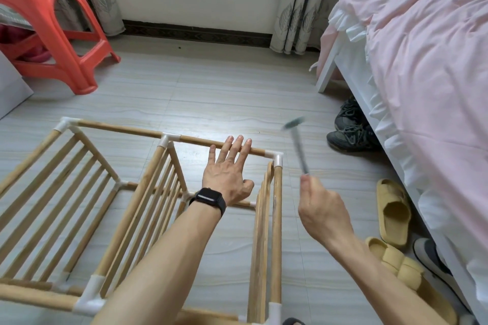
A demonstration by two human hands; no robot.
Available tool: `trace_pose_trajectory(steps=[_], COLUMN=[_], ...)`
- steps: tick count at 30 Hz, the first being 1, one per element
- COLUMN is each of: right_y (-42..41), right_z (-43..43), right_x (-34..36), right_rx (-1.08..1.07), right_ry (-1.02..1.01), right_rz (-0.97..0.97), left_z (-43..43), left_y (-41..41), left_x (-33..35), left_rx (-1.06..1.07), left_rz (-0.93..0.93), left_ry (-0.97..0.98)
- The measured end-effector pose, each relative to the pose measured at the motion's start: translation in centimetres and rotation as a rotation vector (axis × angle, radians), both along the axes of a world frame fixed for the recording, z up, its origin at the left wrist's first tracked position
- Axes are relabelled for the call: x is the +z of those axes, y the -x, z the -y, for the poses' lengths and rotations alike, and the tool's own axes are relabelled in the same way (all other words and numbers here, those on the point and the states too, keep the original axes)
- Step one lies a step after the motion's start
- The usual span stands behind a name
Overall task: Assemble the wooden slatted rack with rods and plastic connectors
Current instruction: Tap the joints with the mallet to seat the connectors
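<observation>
The wooden slatted rack (148,200) lies on its side on the floor, its rods joined by white plastic connectors such as the far right corner connector (276,159). My left hand (228,173), a black watch on its wrist, rests with straight fingers on the rack's far top rod (195,141), just left of that corner. My right hand (320,208) grips the handle of a small hammer (297,145), raised and motion-blurred above and to the right of the corner connector.
A red plastic stool (50,24) stands at the back left. A bed with pink bedding (422,66) fills the right side. Dark sneakers (348,129) and yellow slippers (393,216) lie beside the bed. Curtains hang at the far wall.
</observation>
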State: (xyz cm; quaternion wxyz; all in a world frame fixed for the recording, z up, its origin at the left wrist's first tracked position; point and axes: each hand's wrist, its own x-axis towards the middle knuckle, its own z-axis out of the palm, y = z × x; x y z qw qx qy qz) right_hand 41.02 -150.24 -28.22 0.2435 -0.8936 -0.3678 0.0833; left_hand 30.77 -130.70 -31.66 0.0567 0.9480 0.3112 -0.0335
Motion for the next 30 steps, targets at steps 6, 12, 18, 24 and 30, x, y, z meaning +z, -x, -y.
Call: trace_pose_trajectory(steps=[6, 12, 18, 24, 30], right_y=[1.3, 7.7, 13.1, 15.3, 12.6], right_z=[2.4, 7.7, 11.6, 10.4, 6.7], right_x=[1.3, 0.5, -1.3, 0.3, 5.5], right_rx=[-0.101, -0.129, -0.111, -0.039, -0.027], right_ry=[-0.064, -0.072, -0.144, -0.056, -0.162], right_rz=[-0.15, -0.393, -0.622, -0.544, -0.499], left_z=[-0.2, 6.1, 11.5, 12.1, 8.9], left_y=[2.2, 11.9, 20.9, 22.0, 20.5], left_x=[3.1, 7.3, 9.3, 7.7, 11.5], left_rx=[-0.072, -0.217, -0.357, -0.27, -0.204], left_rz=[-0.013, -0.115, -0.278, -0.218, -0.038], left_ry=[0.076, 0.283, 0.278, 0.167, 0.247])
